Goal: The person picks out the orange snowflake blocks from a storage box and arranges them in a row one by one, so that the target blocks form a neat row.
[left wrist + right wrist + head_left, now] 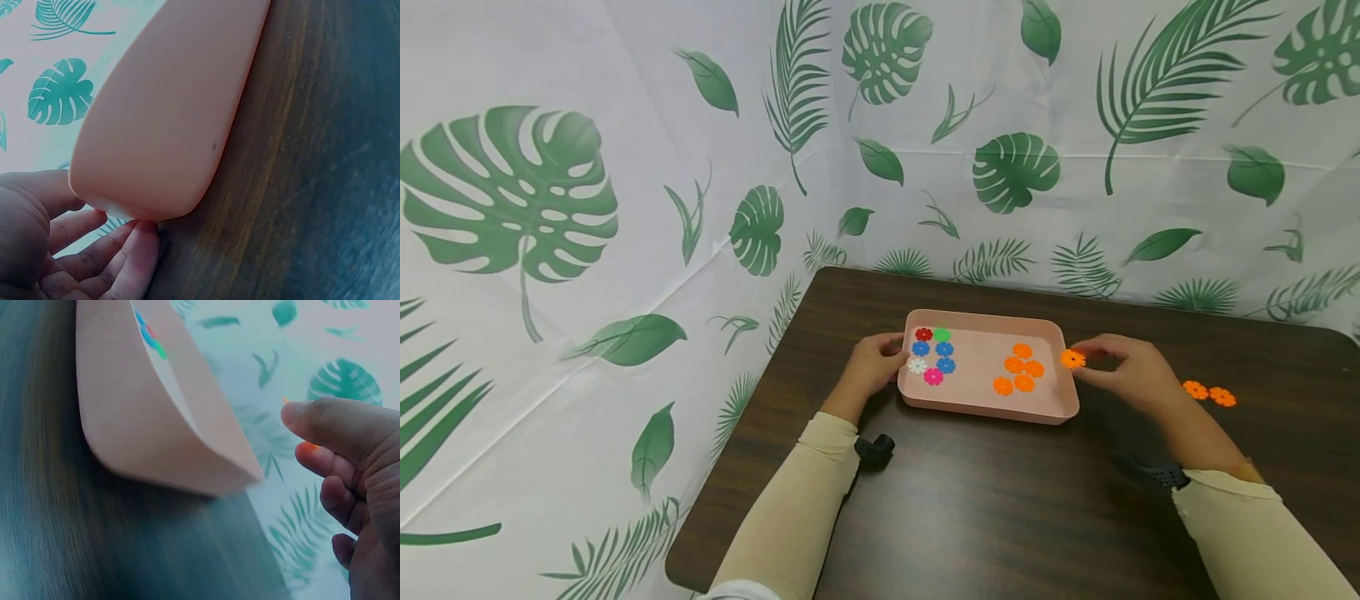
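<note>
A pink tray [977, 404] stands on the table. My left hand [876, 362] grips its left end, the thumb at the rim and the fingertips against the outer wall [144, 144]. Just off the tray's right rim, my right hand [1127, 367] pinches an orange flower-shaped disc [1073, 358] between thumb and fingers; in the right wrist view the hand [350, 456] hides most of it. Inside the tray, several orange discs [1014, 365] lie towards the right. Blue discs [944, 349], a red [923, 334], a green [942, 335], a white [917, 366] and a pink disc [933, 377] lie at the left.
Two more orange discs [1208, 393] lie on the dark wooden table [985, 508], right of the right hand. A white cloth with green leaf prints [925, 167] hangs behind the table and along its left side. Dark bands [876, 450] are on both wrists.
</note>
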{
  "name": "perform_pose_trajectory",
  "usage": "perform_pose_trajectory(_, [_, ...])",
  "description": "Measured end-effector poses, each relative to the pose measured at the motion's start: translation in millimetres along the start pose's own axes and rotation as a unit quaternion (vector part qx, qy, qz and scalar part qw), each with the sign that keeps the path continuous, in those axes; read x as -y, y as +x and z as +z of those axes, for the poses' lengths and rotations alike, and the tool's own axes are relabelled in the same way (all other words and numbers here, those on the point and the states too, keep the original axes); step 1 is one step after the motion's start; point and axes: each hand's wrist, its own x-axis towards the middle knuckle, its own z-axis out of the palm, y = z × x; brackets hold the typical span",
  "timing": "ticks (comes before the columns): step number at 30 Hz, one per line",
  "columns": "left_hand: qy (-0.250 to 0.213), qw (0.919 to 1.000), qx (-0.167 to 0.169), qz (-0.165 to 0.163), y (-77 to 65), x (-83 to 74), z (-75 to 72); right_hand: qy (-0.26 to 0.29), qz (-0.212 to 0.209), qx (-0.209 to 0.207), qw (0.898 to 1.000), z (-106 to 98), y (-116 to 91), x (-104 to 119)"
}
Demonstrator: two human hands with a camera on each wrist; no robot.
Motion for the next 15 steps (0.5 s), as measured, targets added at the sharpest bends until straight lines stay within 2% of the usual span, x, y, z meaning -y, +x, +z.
perform_pose_trajectory(9, [-0.001, 1.0000, 0.004, 0.001, -0.3, -0.6, -1.1, -0.015, 0.076, -0.018, 0.997, -29.7, -30.8, -42.7])
perform_pose_trajectory(15, [0.003, 1.0000, 0.005, 0.000, -1.5, -1.7, -0.6, -0.022, 0.144, -0.012, 0.989, -50.6, -57.8, -72.7])
